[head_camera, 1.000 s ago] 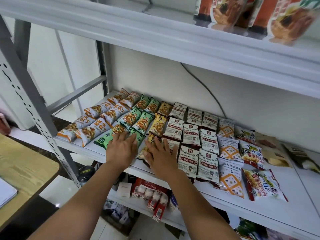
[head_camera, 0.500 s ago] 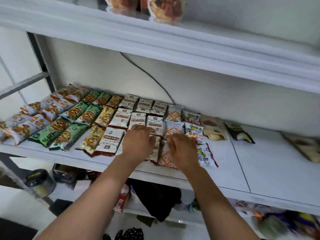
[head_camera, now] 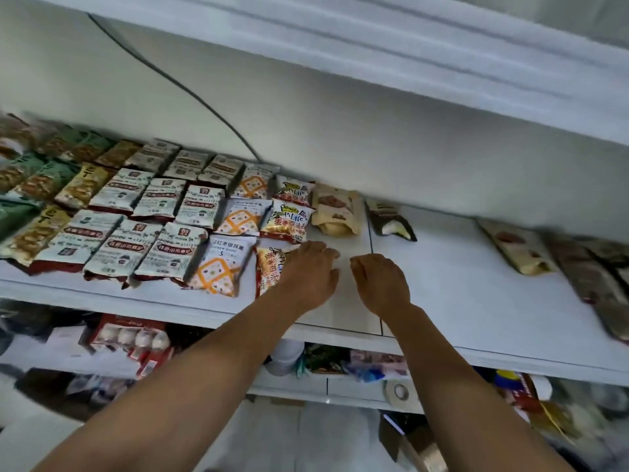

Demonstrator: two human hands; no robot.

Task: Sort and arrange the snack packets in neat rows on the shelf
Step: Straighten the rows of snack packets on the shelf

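Observation:
Snack packets lie in rows on the white shelf (head_camera: 459,284): green and yellow ones (head_camera: 37,180) at the left, then white-and-red ones (head_camera: 170,253), then white packets with an orange lattice (head_camera: 221,267), then a column of colourful foil packets (head_camera: 289,219). The front foil packet (head_camera: 269,270) is partly hidden under my left hand (head_camera: 308,274), which lies over its right edge with fingers pointing forward. My right hand (head_camera: 381,281) hovers beside it over bare shelf, fingers loosely curled, holding nothing.
A beige pouch (head_camera: 335,212) and a dark pouch (head_camera: 391,223) lie loose behind my hands. More pouches (head_camera: 517,247) lie askew at the right end. An upper shelf (head_camera: 408,46) hangs overhead, a cable (head_camera: 190,93) runs down the back wall, and assorted goods (head_camera: 132,338) fill the lower shelf.
My hands and my view have moved right along the shelf, from the green and yellow packets past the white-and-red ones to the foil packets at the rows' right end.

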